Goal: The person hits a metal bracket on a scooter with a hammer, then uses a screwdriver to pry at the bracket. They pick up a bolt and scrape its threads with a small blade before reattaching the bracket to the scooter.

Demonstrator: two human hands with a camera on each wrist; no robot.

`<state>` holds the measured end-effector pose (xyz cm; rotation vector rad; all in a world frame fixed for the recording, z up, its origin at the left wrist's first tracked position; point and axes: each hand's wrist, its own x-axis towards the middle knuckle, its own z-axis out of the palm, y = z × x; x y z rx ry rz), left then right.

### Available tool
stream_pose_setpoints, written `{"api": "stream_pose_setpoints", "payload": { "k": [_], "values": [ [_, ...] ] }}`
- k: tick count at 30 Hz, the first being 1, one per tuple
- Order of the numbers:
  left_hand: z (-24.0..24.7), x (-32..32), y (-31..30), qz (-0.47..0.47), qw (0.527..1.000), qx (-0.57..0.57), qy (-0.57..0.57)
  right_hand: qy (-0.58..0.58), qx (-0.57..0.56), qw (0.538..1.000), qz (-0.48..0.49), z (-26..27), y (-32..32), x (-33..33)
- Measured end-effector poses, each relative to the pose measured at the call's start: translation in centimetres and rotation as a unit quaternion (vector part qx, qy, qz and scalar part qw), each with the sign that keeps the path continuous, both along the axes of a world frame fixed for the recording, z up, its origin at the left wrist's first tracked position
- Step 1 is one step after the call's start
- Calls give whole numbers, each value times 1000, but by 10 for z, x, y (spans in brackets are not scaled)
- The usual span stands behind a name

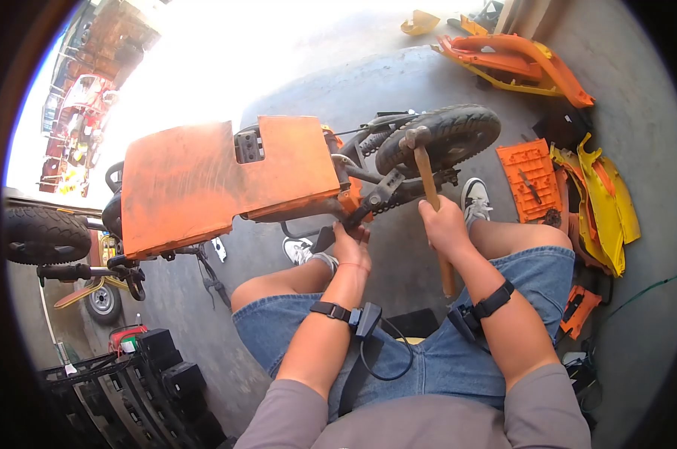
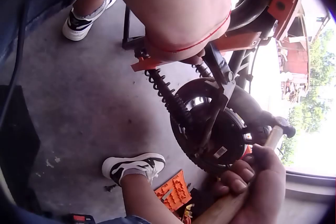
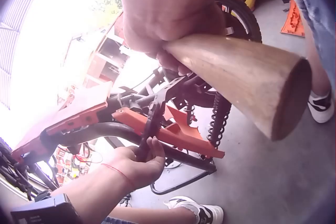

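Note:
My right hand [image 1: 445, 224] grips the wooden handle of a hammer [image 1: 428, 178], whose head overlaps the rear wheel [image 1: 466, 133] in the head view. The handle's thick end fills much of the right wrist view. My left hand [image 3: 137, 167] holds a dark metal bracket [image 3: 153, 121] on the scooter frame, fingers curled round its lower end. Beside that bracket runs an orange strip of bodywork [image 3: 173, 137]. A flat orange panel [image 1: 181, 183] covers the scooter's middle. In the left wrist view, a coil-spring shock absorber [image 2: 164, 92] stands near the wheel hub.
Orange and yellow body panels [image 1: 529, 67] lie on the floor at the right, with an orange ribbed plate [image 1: 529, 179] nearer. Black stacked cases [image 1: 144, 382] stand at the lower left. The scooter's front wheel [image 1: 47, 236] is at the far left. The person's shoes [image 1: 475, 198] flank the work.

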<state>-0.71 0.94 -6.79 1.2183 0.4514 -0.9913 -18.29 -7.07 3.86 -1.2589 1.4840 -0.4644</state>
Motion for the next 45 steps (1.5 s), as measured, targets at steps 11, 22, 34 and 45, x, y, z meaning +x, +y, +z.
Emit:
{"api": "stream_pose_setpoints", "payload": {
  "k": [11, 22, 34, 45],
  "values": [
    [0, 1, -1, -3, 1000, -5, 5, 46, 83, 995, 35, 0, -4, 2],
    [4, 1, -3, -7, 1000, -13, 13, 32, 139, 990, -4, -20, 1, -1],
    [5, 4, -2, -25, 999, -16, 21, -46, 52, 998, 0, 9, 4, 7],
    [33, -4, -5, 12, 999, -22, 23, -169, 287, 939, -82, 18, 0, -9]
  ]
}}
